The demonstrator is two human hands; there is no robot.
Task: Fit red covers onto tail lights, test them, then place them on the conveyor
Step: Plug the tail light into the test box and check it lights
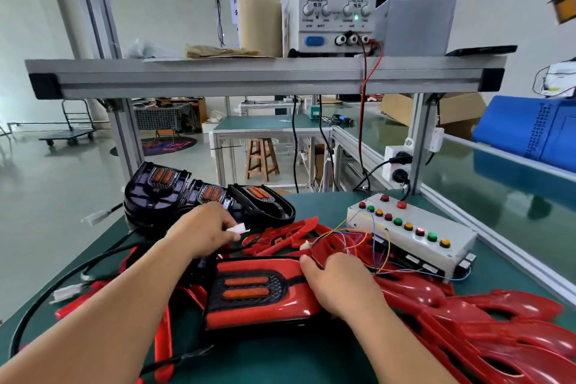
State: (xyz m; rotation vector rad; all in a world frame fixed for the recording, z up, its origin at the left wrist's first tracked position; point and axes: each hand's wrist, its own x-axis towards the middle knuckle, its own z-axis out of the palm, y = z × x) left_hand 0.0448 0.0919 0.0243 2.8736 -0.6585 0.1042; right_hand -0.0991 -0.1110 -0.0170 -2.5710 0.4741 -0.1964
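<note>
A tail light with a red cover fitted (258, 290) lies on the green bench in front of me, its two orange reflectors facing up. My right hand (339, 287) grips its right end, fingers curled over the edge. My left hand (202, 231) pinches a small white plug (237, 229) on the light's black cable, just above the light. Loose red covers (486, 330) lie in a heap to the right and behind. Three black tail lights without covers (174, 190) are stacked at the back left.
A grey test box with coloured buttons (411, 234) sits at the right, thin coloured wires trailing from it toward my right hand. A power supply (336, 3) stands on the shelf above. The green conveyor (486, 184) runs along the right. Black cables with white plugs (67, 291) lie at the left.
</note>
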